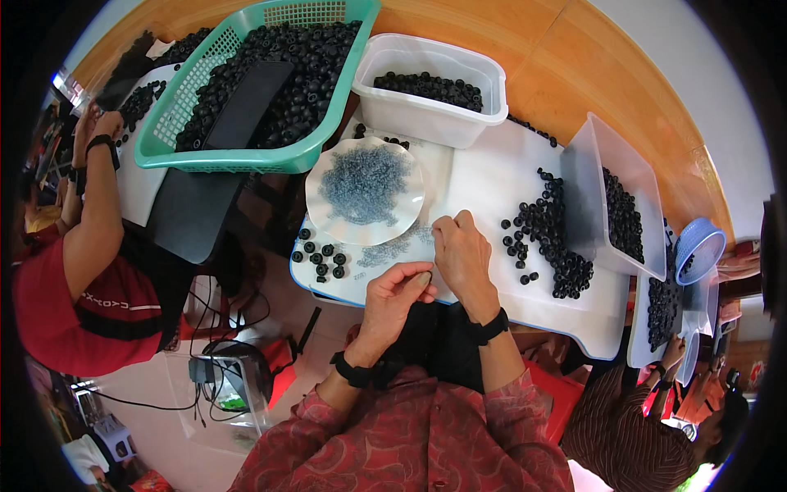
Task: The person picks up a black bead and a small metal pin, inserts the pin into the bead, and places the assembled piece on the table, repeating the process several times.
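Note:
My left hand is closed in a pinch at the table's near edge. A small dark bit shows at its fingertips, too small to name. Close by on the right, my right hand has its fingers curled down over the white tabletop; whatever they hold is hidden. Beyond both hands stands a white plate with a wavy rim, heaped with tiny greyish see-through pieces. More of these pieces lie scattered between the plate and my hands. Several round black parts sit left of them.
Black parts are piled at the right beside a clear bin. A white tub and a green basket of black parts, with a dark phone on top, stand behind. Co-workers sit left and right.

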### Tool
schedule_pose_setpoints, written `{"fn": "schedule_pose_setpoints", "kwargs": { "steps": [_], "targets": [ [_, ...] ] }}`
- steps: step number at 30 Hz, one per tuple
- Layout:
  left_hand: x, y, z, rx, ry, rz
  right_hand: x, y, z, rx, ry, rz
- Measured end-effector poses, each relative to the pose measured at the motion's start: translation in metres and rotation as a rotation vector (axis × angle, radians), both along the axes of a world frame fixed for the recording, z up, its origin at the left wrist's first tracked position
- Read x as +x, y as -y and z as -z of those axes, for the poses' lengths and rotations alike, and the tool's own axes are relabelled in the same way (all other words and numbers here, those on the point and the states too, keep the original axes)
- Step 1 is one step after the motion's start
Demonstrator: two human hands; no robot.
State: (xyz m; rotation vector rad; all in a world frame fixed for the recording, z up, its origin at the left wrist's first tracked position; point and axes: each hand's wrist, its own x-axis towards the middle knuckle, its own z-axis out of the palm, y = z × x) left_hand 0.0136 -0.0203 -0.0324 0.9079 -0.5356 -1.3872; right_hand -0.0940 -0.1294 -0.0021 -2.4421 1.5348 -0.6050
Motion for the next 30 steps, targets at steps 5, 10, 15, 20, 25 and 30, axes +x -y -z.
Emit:
{"fn": "schedule_pose_setpoints", "kwargs": {
  "steps": [5,10,15,20,25,30],
  "targets": [
    [-0.002,-0.001,0.002,0.014,0.021,-0.004,-0.005,-0.002,0.002,-0.002,0.063,-0.012],
    [0.004,0.000,0.002,-0.034,-0.259,-0.002,-0.020,-0.020,-0.019,0.062,0.334,-0.059],
    [0.004,0.006,-0.015,-0.053,-0.381,0.039,-0.039,-0.050,-0.044,0.216,0.557,-0.080],
    [-0.002,0.008,-0.021,-0.093,-0.412,0.095,-0.046,-0.065,-0.053,0.333,0.614,-0.070],
    [-0.009,0.008,-0.026,-0.127,-0.401,0.112,-0.050,-0.067,-0.059,0.324,0.615,-0.089],
    [-0.013,0.007,-0.030,-0.138,-0.354,0.131,-0.053,-0.070,-0.071,0.273,0.568,-0.124]
  ]
}}
